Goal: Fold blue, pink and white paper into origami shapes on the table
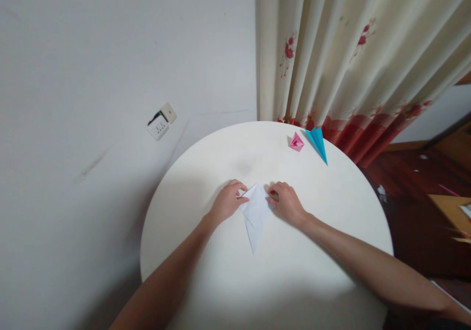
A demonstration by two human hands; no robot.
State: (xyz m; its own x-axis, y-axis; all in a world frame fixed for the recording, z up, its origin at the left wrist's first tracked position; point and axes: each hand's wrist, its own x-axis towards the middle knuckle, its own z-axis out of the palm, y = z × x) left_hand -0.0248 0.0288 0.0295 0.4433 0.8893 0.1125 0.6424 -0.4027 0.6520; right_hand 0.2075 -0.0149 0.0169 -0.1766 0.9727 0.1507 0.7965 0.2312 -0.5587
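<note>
A folded sheet of white paper (256, 211) lies on the round white table, kite-shaped, with its long point towards me and crease lines on its face. At its left corner, the thumb and fingers of my left hand (227, 203) are closed on the paper. My right hand (287, 204) pinches the opposite corner, thumb nearer me and fingertips curled. Parts of both side corners are hidden by the fingers.
Towards the back right of the table (206, 168) sit a small pink origami piece (296, 142) and a blue paper plane (318, 143). Behind hangs a cream curtain (331, 50) with red flowers. A wall with a socket (159, 127) stands at the left.
</note>
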